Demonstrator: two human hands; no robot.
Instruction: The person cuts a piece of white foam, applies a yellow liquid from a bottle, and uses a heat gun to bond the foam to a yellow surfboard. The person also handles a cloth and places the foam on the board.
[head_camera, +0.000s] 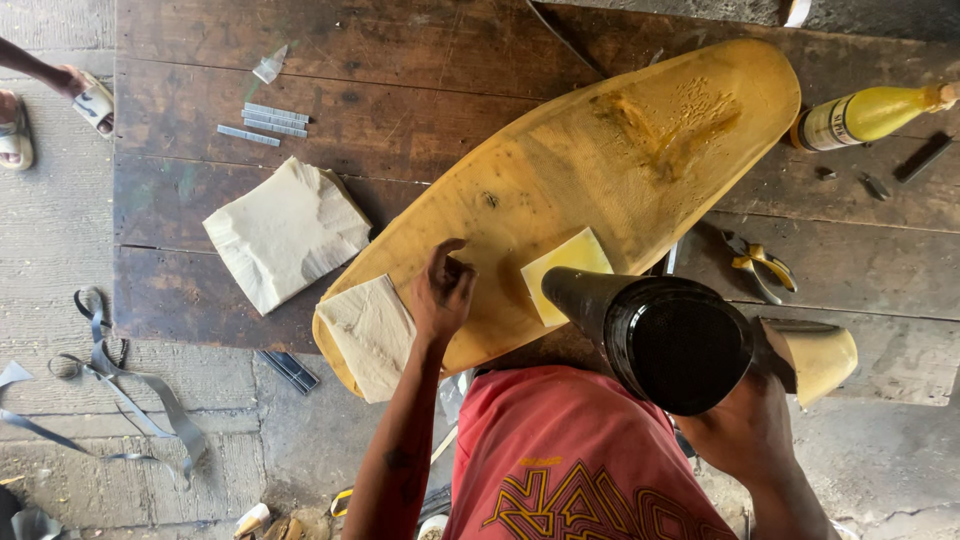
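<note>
The right hand (745, 430) grips a bulky black heat gun (660, 335) by its handle, probably heavy and stiff, aimed at the thin yellow patch (560, 270) on the board (640, 150), while the left hand (443, 290) rests loosely curled, holding nothing.

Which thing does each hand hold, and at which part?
Right hand holds the black cone-shaped tool at its wide rear end. Left hand holds nothing visible; it rests on the yellow board.

Soft even daylight, weak shadows, sharp centre, slight wide-angle stretch at edges, no glare.
</note>
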